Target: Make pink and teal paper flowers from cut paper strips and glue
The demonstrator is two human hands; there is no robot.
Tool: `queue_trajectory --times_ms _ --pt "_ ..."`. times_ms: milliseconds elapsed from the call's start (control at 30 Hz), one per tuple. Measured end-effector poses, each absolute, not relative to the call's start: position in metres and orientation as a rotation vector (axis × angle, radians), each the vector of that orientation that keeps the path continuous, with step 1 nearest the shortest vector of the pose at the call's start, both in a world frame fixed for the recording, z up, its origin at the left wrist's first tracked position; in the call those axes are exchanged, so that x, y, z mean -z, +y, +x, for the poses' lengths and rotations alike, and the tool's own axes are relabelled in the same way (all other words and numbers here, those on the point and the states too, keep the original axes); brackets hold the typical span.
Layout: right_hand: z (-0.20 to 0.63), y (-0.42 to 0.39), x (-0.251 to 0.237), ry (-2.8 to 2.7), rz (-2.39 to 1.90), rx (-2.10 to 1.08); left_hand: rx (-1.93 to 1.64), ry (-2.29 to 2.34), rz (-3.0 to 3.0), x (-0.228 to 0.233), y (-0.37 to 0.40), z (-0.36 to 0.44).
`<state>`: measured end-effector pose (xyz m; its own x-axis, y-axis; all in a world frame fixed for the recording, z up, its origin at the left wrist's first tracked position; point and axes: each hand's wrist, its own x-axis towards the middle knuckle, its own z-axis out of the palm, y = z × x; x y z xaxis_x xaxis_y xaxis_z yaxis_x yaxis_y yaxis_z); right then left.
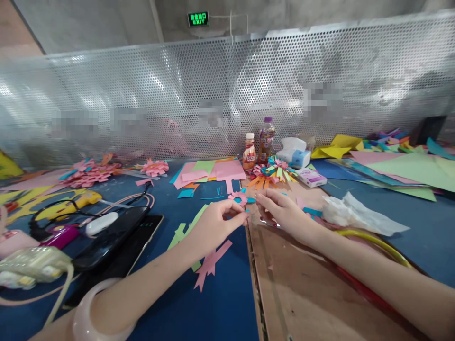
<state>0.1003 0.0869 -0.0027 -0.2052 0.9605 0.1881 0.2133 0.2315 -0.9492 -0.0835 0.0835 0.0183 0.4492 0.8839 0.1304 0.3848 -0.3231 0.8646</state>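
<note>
I pinch a small pink paper flower (239, 198) with teal petals between my two hands, just above the seam where the blue worktop (220, 303) meets the brown board (298, 289). My left hand (213, 226) nips its near edge with closed fingertips; my right hand (284, 210) holds the other side likewise. Squeezing too hard could crease or tear the thin petals, and a slip would drop it among the paper scraps (209, 263).

The single head-worn camera looks forward and down from close above the near table edge (227, 308) (no second view), facing the far perforated screen (249, 90).
</note>
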Motion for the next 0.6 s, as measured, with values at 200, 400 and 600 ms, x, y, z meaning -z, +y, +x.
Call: queue_trajectory --times_ms 200,400,600 --pt "0.101 0.091 0.005 -1.596 -1.032 -0.96 -0.868 1.08 1.91 -0.02 0.084 -0.085" --pt "0.099 0.084 -0.006 -1.692 -1.081 -0.895 -0.845 1.037 1.922 -0.018 0.085 -0.087" --pt "0.099 0.078 -0.005 -1.678 -1.099 -0.919 -0.877 1.106 2.009 -0.022 0.077 -0.085"
